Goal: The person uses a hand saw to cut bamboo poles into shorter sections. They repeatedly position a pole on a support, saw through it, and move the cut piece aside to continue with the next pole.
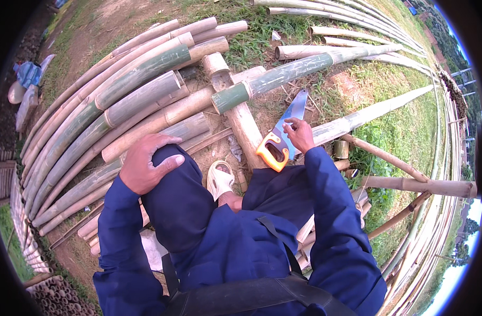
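Left hand (145, 163) rests palm-down on the person's raised left knee (172, 174), fingers spread over the dark blue trouser cloth, holding nothing.

Right hand (299, 134) is on the hand saw (283, 137): fingertips pinch the back edge of the blue-grey blade near its handle end. Grip looks light, fingers only, not wrapped around the handle. The orange handle (272, 152) sits just below and left of that hand, free of it.

Saw lies tilted, blade tip pointing up and right, handle down and left. It rests across a thick pale bamboo pole (241, 118) that runs from upper left toward the person. A green-ended bamboo pole (283, 73) crosses above the blade tip. Whether the blade teeth touch either pole, cannot tell.

White sandal (220, 179) on one foot shows between the knees, planted on bare dirt beside the thick pole.

Big stack of bamboo poles (109, 110), green and tan mixed, lies to the left, fanned side by side. More long poles (356, 16) run along the top and down the right side. Short bamboo offcut (341, 149) stands just right of the right forearm. Grass (404, 126) on the right. Blue bundle (29, 73) at far left edge, well apart.
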A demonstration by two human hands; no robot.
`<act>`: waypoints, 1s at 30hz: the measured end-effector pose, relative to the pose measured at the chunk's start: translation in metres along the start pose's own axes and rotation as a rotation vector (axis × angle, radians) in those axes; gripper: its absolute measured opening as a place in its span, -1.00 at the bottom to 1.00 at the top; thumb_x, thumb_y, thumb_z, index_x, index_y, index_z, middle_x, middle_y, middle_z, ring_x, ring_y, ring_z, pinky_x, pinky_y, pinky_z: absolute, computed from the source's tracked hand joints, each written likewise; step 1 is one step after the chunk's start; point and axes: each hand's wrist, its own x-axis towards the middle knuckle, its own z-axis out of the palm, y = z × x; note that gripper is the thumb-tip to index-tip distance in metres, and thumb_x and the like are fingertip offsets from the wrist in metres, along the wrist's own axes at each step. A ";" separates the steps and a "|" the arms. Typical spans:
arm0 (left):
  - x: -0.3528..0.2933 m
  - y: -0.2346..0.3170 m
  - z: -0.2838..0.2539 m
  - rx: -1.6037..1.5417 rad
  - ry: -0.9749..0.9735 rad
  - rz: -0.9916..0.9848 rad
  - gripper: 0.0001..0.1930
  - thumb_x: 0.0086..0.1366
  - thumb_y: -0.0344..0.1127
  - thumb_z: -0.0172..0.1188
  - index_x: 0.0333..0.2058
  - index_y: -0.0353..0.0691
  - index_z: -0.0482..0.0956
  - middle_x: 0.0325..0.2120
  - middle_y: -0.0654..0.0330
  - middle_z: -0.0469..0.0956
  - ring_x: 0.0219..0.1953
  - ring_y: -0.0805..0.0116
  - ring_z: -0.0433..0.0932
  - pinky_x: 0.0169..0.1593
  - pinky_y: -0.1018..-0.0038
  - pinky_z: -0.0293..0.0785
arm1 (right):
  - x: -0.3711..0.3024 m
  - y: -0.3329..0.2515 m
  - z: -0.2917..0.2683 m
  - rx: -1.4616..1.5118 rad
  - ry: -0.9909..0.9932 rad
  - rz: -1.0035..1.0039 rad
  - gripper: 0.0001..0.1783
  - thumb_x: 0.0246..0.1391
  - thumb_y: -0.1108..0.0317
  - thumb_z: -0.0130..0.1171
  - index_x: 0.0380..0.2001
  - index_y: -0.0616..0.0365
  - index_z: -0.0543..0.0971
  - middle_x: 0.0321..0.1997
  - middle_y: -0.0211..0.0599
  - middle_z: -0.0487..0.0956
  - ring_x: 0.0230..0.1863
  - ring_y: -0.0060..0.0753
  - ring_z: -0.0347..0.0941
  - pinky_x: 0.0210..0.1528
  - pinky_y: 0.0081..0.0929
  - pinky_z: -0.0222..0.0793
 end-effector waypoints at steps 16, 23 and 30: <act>-0.019 0.009 0.003 0.171 0.346 -0.183 -0.57 0.21 -0.27 0.41 0.02 -0.34 0.65 -0.15 -0.06 0.70 -0.04 -0.06 0.64 0.15 0.20 0.48 | 0.194 -0.001 -0.003 1.095 0.180 0.610 0.31 0.00 -0.49 0.30 0.57 0.11 0.04 0.56 0.30 0.12 0.54 0.41 0.08 0.47 0.36 0.03; -0.027 0.002 -0.009 0.166 0.334 -0.233 -0.54 0.21 -0.24 0.40 0.05 -0.35 0.65 -0.14 -0.06 0.70 -0.03 -0.05 0.65 0.18 0.18 0.47 | 0.221 -0.008 0.024 1.025 0.287 0.633 0.22 -0.09 -0.45 0.43 0.41 0.20 0.27 0.29 0.07 0.48 0.24 0.25 0.45 0.38 0.46 0.03; -0.047 -0.010 -0.019 0.138 0.398 -0.217 -0.52 0.20 -0.24 0.37 0.05 -0.38 0.64 -0.13 -0.07 0.70 -0.05 -0.05 0.65 0.16 0.20 0.47 | 0.228 0.001 0.024 1.138 0.402 0.541 -0.18 -0.02 -0.06 0.57 0.19 0.13 0.47 0.02 -0.25 0.61 -0.07 -0.23 0.62 -0.05 -0.18 0.58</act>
